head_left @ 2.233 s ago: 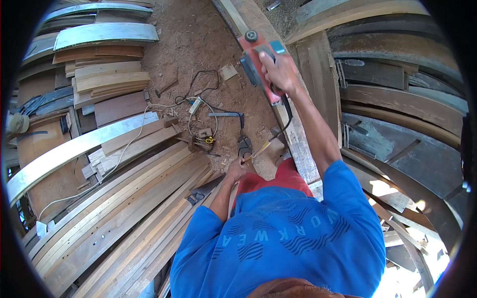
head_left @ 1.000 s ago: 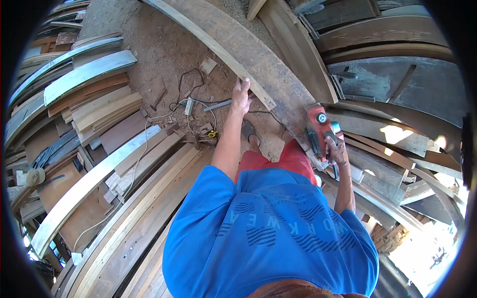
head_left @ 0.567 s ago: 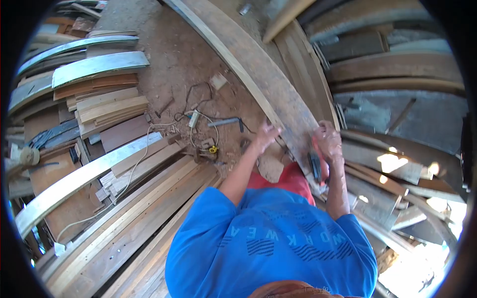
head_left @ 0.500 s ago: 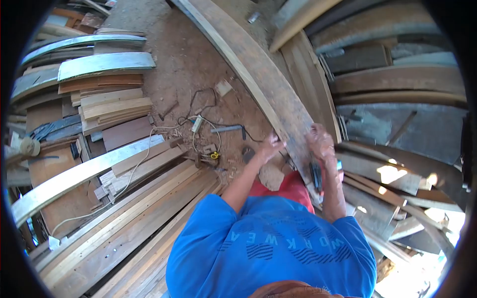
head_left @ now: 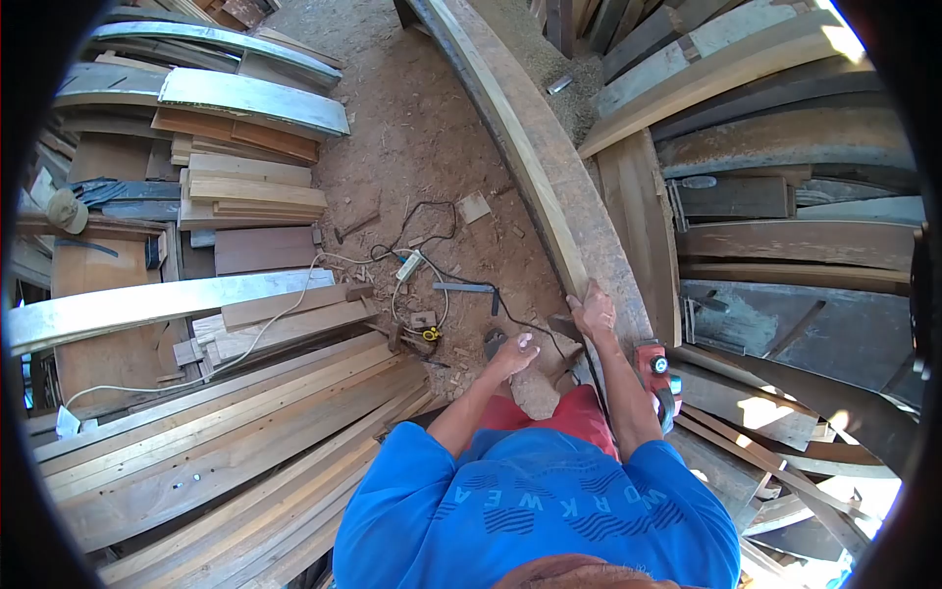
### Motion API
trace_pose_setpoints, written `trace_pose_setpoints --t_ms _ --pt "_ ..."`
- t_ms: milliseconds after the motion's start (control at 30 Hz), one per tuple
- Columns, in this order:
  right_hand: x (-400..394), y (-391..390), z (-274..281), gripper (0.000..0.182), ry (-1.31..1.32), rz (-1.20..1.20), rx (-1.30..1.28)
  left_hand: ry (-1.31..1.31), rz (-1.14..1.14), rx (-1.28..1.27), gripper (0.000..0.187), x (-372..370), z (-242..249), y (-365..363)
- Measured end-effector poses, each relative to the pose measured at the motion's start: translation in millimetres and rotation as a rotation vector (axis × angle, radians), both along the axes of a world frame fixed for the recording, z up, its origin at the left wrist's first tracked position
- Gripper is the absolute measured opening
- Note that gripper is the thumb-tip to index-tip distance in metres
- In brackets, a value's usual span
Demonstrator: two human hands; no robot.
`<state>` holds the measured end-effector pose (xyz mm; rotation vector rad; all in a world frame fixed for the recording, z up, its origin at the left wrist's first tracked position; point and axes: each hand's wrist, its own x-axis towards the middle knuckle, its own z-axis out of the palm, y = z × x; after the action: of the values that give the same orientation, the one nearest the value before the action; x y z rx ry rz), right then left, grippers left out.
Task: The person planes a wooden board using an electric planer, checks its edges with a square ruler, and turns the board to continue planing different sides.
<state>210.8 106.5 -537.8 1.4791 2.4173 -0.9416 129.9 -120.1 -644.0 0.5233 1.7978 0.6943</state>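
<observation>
A long pale wooden strip (head_left: pixel 530 167) lies along the left edge of a long, worn bench plank (head_left: pixel 589 201). My right hand (head_left: pixel 595 312) is closed over the near end of this strip, fingers curled round it. To the left of the plank, my left hand (head_left: pixel 512 355) hangs in the air before my lap, its fingers drawn together. Whether something small sits in that pinch is too fine to make out. By my right forearm rests a red and black power tool (head_left: pixel 659 378), partly hidden by the arm.
Sawdust covers the floor, where a power strip (head_left: pixel 408 265), a dark cable (head_left: pixel 453 228), a hammer (head_left: pixel 355 226) and a yellow tape-like item (head_left: pixel 430 335) lie. Stacked boards (head_left: pixel 257 191) fill the left. More timber (head_left: pixel 775 240) leans at right.
My right hand has moved left onto the strip's end. My left hand has come away from the strip, down and left. The camera view has shifted, and the red tool shows more fully.
</observation>
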Motion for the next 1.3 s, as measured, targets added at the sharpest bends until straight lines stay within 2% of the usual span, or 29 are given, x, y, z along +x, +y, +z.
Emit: trace_pose_setpoints --t_ms 300,400,433,500,533,633,700,733,833,933,967,1067,1167,1267,1300 --pt "1.7 -1.4 -4.7 0.056 0.022 -0.029 0.001 -0.039 0.087 0.019 0.064 0.4 6.8 0.2" --pt "8.1 7.0 -8.5 0.062 0.028 0.070 -0.007 -0.109 0.151 0.009 0.071 4.9 7.8 -2.1" --pt "11.9 10.0 -10.7 0.061 0.127 0.038 -0.195 -0.134 0.181 0.004 0.074 3.6 6.8 0.0" --pt "31.2 -0.3 -14.7 0.059 0.308 -0.027 -0.583 -0.285 0.466 0.196 0.080 6.3 3.8 0.3" --pt "39.8 -12.7 -15.9 0.056 0.348 -0.061 -0.696 -0.362 0.613 0.288 0.083 8.6 6.1 0.9" --pt "58.0 -55.8 -27.3 0.051 0.486 -0.161 -0.962 -0.686 0.771 0.475 0.084 0.7 22.7 10.4" --pt "64.8 -81.9 -38.7 0.051 0.592 -0.229 -1.052 -0.682 0.770 0.439 0.074 4.9 25.6 11.9" --pt "68.7 -89.5 -41.6 0.053 0.629 -0.221 -1.009 -0.638 0.781 0.389 0.072 12.4 24.1 8.6" --pt "82.2 -93.1 -57.5 0.061 0.372 -0.195 -0.910 -0.477 0.805 0.360 0.067 36.5 11.2 4.6" --pt "96.5 -89.3 -67.2 0.073 0.219 -0.228 -0.943 -0.385 0.781 0.254 0.064 63.3 15.4 2.3" --pt "96.7 -85.7 -68.5 0.075 0.192 -0.219 -0.829 -0.356 0.754 0.211 0.063 60.3 19.6 10.9" --pt "105.7 -69.2 -61.0 0.083 0.079 -0.178 -0.554 -0.486 0.721 0.154 0.068 64.2 36.9 35.6" --pt "110.4 -47.1 -44.2 0.082 -0.070 -0.201 -0.390 -0.421 0.696 0.160 0.057 76.5 34.0 66.7" --pt "115.4 -24.3 -19.1 0.076 -0.068 -0.166 -0.271 -0.339 0.673 0.278 0.062 95.7 18.4 93.9" --pt "119.0 -21.4 -16.8 0.075 -0.067 -0.154 -0.235 -0.291 0.551 0.104 0.064 95.6 15.3 98.0"
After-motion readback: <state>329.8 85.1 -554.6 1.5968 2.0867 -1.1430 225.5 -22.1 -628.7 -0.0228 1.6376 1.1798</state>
